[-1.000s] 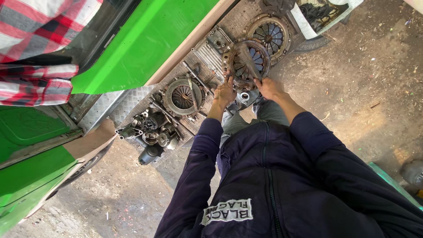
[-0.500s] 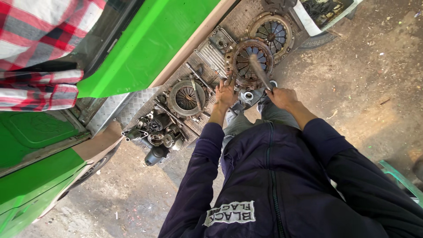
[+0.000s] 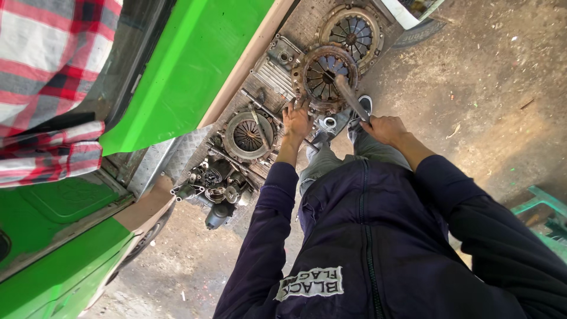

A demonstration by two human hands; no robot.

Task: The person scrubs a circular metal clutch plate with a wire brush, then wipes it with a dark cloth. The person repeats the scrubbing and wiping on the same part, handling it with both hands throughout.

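Note:
My left hand rests with spread fingers on the lower edge of a rusty round clutch pressure plate lying on a metal tread-plate floor. My right hand is closed around a long grey metal bar whose far end reaches into the middle of that plate. Both arms wear dark blue sleeves.
A second clutch plate lies beyond, a clutch disc to the left, and a greasy gearbox part nearer. Another person's red-checked sleeve hangs at left over the green vehicle body. Dirt ground lies right.
The view has shifted slightly. The bar in my right hand has swung so its tip sits in the plate's centre. My left hand stays on the plate's rim.

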